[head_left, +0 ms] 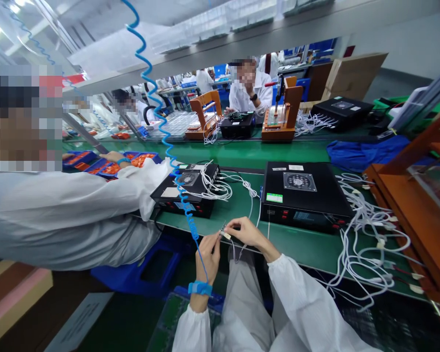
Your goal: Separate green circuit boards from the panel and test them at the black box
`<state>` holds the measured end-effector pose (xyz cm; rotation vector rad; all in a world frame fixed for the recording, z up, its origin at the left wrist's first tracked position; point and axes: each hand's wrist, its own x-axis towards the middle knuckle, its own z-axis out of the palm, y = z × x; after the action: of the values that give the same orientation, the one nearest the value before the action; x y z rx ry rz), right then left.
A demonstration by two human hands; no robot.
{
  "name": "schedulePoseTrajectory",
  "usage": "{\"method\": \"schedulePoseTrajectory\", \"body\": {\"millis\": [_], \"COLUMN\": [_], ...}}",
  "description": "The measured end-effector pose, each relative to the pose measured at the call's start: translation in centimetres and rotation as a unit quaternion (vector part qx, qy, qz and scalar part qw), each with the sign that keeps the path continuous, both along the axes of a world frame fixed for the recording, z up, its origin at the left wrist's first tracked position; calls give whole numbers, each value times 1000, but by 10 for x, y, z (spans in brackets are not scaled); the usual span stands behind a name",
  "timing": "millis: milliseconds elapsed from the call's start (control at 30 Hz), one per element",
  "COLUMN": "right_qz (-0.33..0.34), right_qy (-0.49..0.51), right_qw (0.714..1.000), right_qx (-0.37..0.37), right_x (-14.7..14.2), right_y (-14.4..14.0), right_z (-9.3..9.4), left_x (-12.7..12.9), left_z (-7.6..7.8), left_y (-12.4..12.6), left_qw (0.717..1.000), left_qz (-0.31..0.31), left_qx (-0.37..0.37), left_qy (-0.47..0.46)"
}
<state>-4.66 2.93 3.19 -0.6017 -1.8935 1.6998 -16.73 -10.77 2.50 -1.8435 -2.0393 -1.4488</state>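
Note:
My left hand [208, 254], wearing a blue wrist strap [200, 288], is closed in a pinch just in front of the bench edge. It grips one side of a small dark electronic part [223, 228], too small to make out fully. From the other side, my right hand [246, 231] pinches at the same part with thumb and forefinger. Just below the fingertips is a small white connector [226, 235], with a thin white cable looping down from it. Beyond my hands stand two black boxes with fan grilles: a wide one [300, 183] and a smaller one [185, 183].
White cables [363, 244] lie tangled at the right, beside an orange fixture [407, 205]. A coiled blue cord [157, 105] hangs across the view to my wrist. A co-worker's sleeve [77, 205] reaches in at left near blue bins [110, 168] of orange parts. Another person sits opposite.

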Motion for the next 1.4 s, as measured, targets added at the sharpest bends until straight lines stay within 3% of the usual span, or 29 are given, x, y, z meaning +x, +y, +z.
{"method": "schedulePoseTrajectory", "body": {"millis": [200, 433, 667, 833, 967, 1067, 1167, 1300, 1400], "right_qz": [2, -17, -49, -184, -224, -227, -237, -259, -269], "right_qy": [4, -26, -79, -85, -54, -62, -70, -75, -80], "right_qw": [1000, 1000, 992, 956, 949, 950, 946, 938, 928], "right_qx": [-31, 3, 83, 213, 214, 207, 208, 219, 247], "right_x": [-17, -55, -60, -23, 31, 69, 96, 115, 125], "right_y": [7, 28, 25, -4, -44, -77, -103, -114, -101], "right_z": [-5, -8, -2, 7, 2, -8, -17, -18, -13], "left_x": [-14, -57, -65, -64, -58, -49, -44, -41, -27], "left_z": [0, 2, -20, -24, -7, 4, 7, 11, 29], "left_y": [7, 29, 40, 25, 15, 22, 34, 39, 36], "left_qw": [1000, 999, 999, 998, 996, 993, 990, 984, 983], "left_qz": [1, -9, 22, 27, 69, 78, 64, 92, 105], "left_qx": [0, -14, -12, -42, -19, -16, -29, -25, -11], "left_qy": [19, 36, -22, -42, -52, -82, -118, -148, -149]}}
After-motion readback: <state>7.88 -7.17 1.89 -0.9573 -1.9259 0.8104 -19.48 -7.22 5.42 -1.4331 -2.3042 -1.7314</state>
